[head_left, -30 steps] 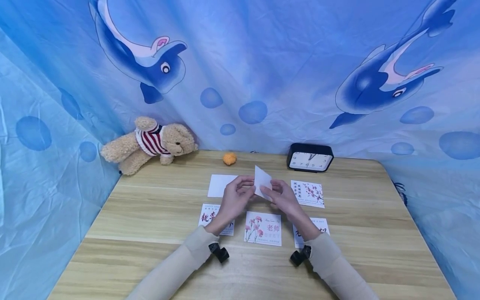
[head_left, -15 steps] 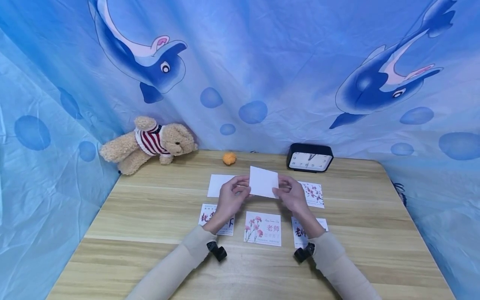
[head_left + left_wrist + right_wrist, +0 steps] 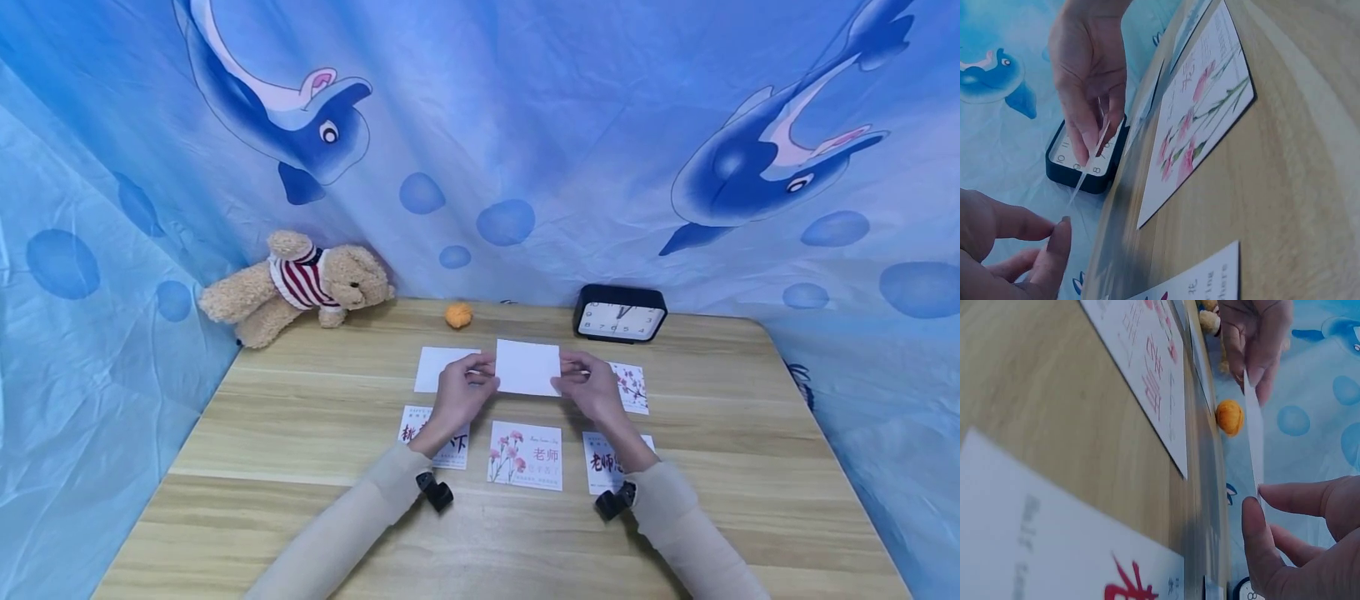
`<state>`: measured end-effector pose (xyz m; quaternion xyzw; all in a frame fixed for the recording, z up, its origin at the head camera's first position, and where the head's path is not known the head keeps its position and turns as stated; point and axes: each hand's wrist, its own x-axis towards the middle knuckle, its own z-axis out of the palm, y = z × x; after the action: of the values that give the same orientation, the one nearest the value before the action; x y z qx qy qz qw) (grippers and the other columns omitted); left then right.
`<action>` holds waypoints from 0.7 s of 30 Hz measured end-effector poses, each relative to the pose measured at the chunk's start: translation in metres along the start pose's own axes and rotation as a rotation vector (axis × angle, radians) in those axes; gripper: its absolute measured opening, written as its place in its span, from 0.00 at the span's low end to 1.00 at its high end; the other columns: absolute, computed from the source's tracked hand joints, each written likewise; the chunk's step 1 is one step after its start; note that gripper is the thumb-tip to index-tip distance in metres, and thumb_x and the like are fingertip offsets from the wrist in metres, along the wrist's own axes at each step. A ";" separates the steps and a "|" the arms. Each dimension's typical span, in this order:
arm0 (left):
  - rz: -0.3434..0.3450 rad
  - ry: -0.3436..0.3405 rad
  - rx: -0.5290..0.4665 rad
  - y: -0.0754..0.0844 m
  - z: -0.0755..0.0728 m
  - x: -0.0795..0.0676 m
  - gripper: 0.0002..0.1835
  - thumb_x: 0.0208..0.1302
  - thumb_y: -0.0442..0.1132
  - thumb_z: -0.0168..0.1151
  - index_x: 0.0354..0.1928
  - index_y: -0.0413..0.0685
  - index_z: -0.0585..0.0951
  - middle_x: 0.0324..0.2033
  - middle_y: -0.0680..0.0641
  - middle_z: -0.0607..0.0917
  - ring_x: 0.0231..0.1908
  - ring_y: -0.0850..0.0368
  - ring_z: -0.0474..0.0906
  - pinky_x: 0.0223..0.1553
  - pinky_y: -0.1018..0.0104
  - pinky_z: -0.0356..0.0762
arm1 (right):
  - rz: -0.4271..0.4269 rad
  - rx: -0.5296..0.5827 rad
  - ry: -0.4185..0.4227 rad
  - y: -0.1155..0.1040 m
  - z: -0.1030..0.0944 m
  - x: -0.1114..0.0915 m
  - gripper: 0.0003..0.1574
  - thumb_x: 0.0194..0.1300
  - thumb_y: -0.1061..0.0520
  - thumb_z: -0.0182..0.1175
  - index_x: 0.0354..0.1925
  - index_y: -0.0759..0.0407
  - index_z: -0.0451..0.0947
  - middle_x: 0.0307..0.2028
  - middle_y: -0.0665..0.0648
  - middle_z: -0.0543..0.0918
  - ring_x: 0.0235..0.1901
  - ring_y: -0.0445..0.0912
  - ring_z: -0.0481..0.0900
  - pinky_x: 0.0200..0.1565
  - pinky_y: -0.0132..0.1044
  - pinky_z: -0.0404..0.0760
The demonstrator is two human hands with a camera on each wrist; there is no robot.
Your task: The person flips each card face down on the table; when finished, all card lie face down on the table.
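Observation:
A white card [image 3: 528, 367], its blank face toward me, is held up above the middle of the table. My left hand [image 3: 461, 392] pinches its left edge between thumb and fingers, and my right hand [image 3: 594, 390] pinches the right edge. Seen edge-on in the right wrist view, the card [image 3: 1254, 437] looks thin and flat. Below it lies a card with pink carnations [image 3: 525, 456]. Partly under my forearms are a left card with red lettering [image 3: 452, 450] and a right lettered card [image 3: 602, 467]. A blank card [image 3: 435, 369] and a plum blossom card [image 3: 633, 387] lie behind the hands.
Along the back edge of the wooden table [image 3: 300, 467] sit a teddy bear in a striped shirt [image 3: 303, 283], a small orange ball-like object [image 3: 459, 316] and a black desk clock [image 3: 620, 314]. A blue dolphin-print curtain [image 3: 555, 150] hangs behind and at both sides.
The held card has turned from a narrow slanted view to show its full blank face. My right hand has moved a little to the right, covering part of the plum blossom card.

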<state>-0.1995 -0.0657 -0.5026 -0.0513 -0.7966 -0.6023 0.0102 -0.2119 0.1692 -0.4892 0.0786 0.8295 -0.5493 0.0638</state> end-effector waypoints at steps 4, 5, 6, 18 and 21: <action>-0.022 -0.016 0.071 -0.001 0.000 0.003 0.20 0.62 0.28 0.70 0.57 0.36 0.84 0.44 0.38 0.89 0.43 0.45 0.90 0.45 0.65 0.90 | 0.013 -0.038 -0.013 0.001 -0.002 0.002 0.33 0.63 0.65 0.71 0.66 0.60 0.77 0.54 0.66 0.83 0.45 0.51 0.86 0.41 0.33 0.89; -0.028 -0.019 0.087 -0.001 0.000 0.004 0.20 0.62 0.27 0.70 0.57 0.36 0.84 0.44 0.38 0.89 0.43 0.45 0.90 0.45 0.64 0.91 | 0.022 -0.045 -0.017 0.001 -0.002 0.003 0.34 0.63 0.65 0.71 0.66 0.60 0.77 0.54 0.65 0.83 0.45 0.50 0.86 0.41 0.34 0.89; -0.037 -0.023 0.103 -0.001 0.000 0.005 0.20 0.61 0.27 0.71 0.56 0.36 0.84 0.44 0.38 0.89 0.42 0.46 0.90 0.45 0.64 0.90 | 0.032 -0.042 -0.025 0.001 -0.002 0.003 0.34 0.63 0.65 0.71 0.67 0.60 0.76 0.54 0.65 0.83 0.44 0.49 0.87 0.41 0.35 0.90; -0.047 -0.078 0.220 0.000 0.004 0.010 0.19 0.61 0.27 0.71 0.55 0.34 0.84 0.42 0.40 0.88 0.40 0.51 0.89 0.44 0.67 0.90 | 0.065 -0.069 -0.061 0.002 -0.001 0.008 0.36 0.60 0.70 0.70 0.67 0.62 0.76 0.54 0.66 0.82 0.41 0.49 0.86 0.41 0.36 0.91; -0.052 -0.081 0.239 0.001 0.004 0.011 0.20 0.61 0.27 0.71 0.55 0.33 0.84 0.42 0.40 0.88 0.40 0.51 0.89 0.44 0.67 0.90 | 0.058 -0.079 -0.069 0.002 -0.001 0.009 0.37 0.59 0.70 0.71 0.66 0.63 0.76 0.53 0.66 0.82 0.40 0.48 0.86 0.40 0.36 0.91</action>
<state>-0.2098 -0.0604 -0.5023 -0.0535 -0.8635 -0.5005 -0.0316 -0.2204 0.1715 -0.4928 0.0812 0.8452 -0.5164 0.1113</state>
